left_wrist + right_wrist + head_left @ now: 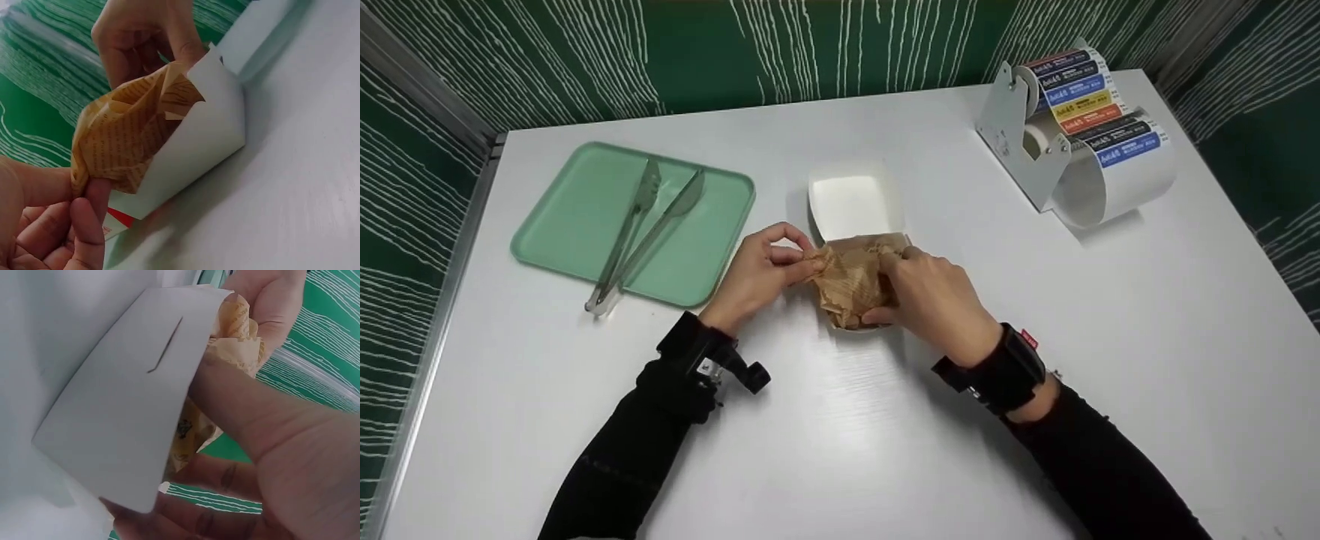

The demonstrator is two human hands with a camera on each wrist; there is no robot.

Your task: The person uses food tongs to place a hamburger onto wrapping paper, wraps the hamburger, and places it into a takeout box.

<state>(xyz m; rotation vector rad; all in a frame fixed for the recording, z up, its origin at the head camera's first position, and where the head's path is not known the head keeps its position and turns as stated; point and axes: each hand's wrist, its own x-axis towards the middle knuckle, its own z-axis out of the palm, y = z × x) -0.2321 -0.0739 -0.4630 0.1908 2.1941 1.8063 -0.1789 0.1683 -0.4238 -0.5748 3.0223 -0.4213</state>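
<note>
A small white clamshell box stands on the table in front of me, its lid laid back away from me. Crumpled brown paper with printed lines fills its base and rises above the rim. My left hand pinches the paper's left edge between thumb and fingers. In the left wrist view the paper gapes like a pouch beside those fingertips. From the right, my right hand reaches over the box and holds the paper, its thumb down inside the wall in the right wrist view. Some right fingertips are hidden.
At the left lies a green tray with metal tongs across it, their handle end past the near edge. A label dispenser with rolls of coloured labels stands back right on the white table. Green patterned walls border the table.
</note>
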